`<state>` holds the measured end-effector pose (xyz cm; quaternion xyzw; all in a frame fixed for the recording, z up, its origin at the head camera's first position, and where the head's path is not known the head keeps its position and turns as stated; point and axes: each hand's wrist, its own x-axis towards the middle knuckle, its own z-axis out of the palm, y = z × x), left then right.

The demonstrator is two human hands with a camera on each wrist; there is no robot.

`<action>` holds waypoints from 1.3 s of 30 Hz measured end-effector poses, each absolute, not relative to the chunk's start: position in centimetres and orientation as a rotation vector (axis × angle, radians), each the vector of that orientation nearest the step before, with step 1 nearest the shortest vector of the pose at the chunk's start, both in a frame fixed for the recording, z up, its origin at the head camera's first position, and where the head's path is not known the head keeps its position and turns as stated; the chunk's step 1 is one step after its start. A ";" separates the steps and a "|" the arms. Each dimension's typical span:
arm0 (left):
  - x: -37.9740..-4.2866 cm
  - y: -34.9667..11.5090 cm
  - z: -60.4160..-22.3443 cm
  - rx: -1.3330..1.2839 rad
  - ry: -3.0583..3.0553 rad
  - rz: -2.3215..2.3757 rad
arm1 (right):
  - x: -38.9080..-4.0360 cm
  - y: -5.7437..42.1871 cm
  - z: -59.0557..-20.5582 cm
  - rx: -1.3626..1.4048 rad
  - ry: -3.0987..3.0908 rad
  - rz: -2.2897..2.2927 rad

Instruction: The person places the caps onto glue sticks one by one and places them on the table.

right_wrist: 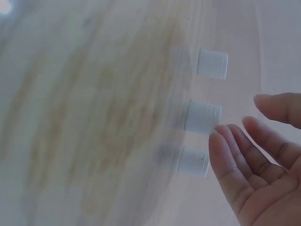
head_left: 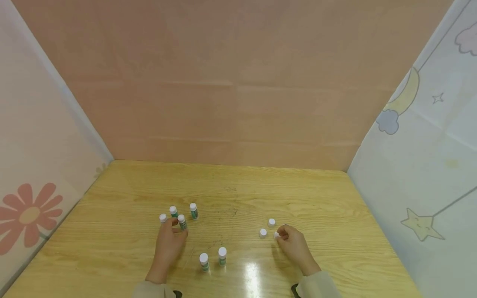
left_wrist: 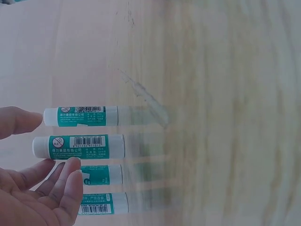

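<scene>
Several glue sticks with white caps and green labels stand upright around my left hand [head_left: 169, 242]. The nearest glue stick [left_wrist: 80, 147] has my fingers against or beside its side, while my thumb is spread away from it. Another glue stick [left_wrist: 84, 116] is just beyond the thumb tip. My right hand [head_left: 294, 246] is by three small white caps on the table. Its loosely bent fingers [right_wrist: 225, 155] overlap the edge of the middle cap [right_wrist: 203, 117], and whether they touch it I cannot tell. The thumb stays apart from the fingers.
Two more glue sticks, one at the left [head_left: 204, 261] and one at the right [head_left: 222, 255], stand nearer the front of the wooden table [head_left: 238, 186]. A plain brown backdrop [head_left: 238, 103] rises behind, with printed cloth walls at both sides.
</scene>
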<state>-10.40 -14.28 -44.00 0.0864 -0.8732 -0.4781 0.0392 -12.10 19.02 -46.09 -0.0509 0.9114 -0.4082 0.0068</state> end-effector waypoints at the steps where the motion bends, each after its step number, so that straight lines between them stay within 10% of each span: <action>1: -10.5 -14.3 -44.0 0.261 -2.678 -1.460 | -12.2 19.0 -46.1 -0.163 2.853 -1.269; 39: -11.7 -14.0 -44.8 0.262 -2.740 -1.380 | -12.5 18.0 -45.7 -0.175 2.920 -0.958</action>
